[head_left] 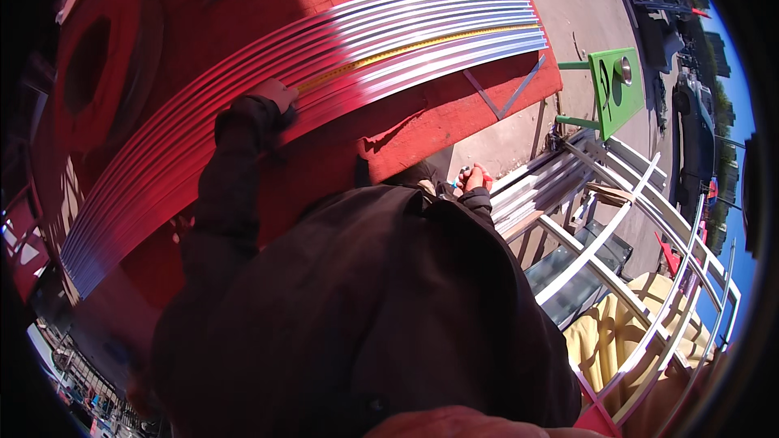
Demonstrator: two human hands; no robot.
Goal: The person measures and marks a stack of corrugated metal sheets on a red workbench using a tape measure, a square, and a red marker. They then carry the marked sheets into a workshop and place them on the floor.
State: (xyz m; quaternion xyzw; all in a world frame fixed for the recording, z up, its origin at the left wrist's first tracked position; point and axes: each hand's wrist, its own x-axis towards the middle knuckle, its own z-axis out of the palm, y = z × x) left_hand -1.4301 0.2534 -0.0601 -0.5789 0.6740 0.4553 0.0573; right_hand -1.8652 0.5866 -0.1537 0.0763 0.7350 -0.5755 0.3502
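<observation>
One yellow measuring tape starts just beside the fingers of the left hand, the nearer hand, and its long axis runs to their right and away, along the silvery metal strips on the red-covered table. Whether those fingers clamp the tape or only press, I cannot tell; well apart to their right, the right hand has its fingers curled together around a small object.
</observation>
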